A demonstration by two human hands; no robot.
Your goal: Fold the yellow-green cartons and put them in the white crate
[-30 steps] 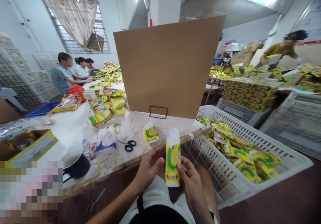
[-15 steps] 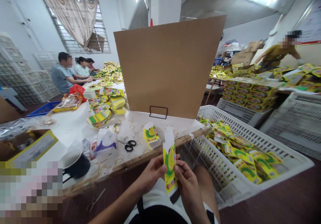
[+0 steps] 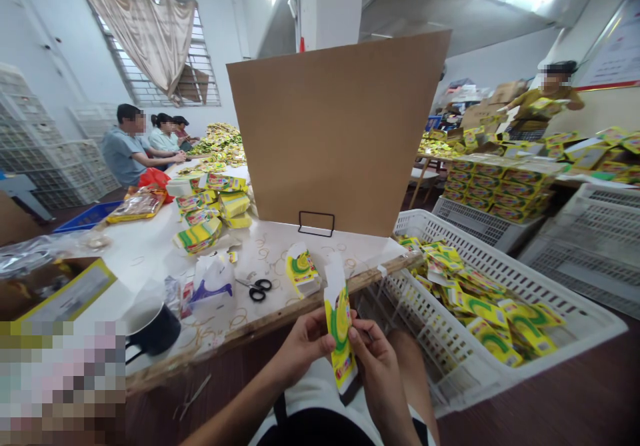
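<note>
Both my hands hold one yellow and green packet upright over my lap, its white top flap open. My left hand pinches its left edge and my right hand pinches its right edge. The packet is turned edge-on toward me. Another such packet lies on the white table just beyond my hands, next to black scissors.
A white plastic crate full of yellow packets stands at my right. A brown cardboard sheet stands upright on the table. A black mug, rubber bands and stacked packets lie at left. Several people sit further along the table; another person stands at far right.
I have turned the packet from facing me flat to edge-on between my fingers. The person at far right has straightened up with a packet in hand.
</note>
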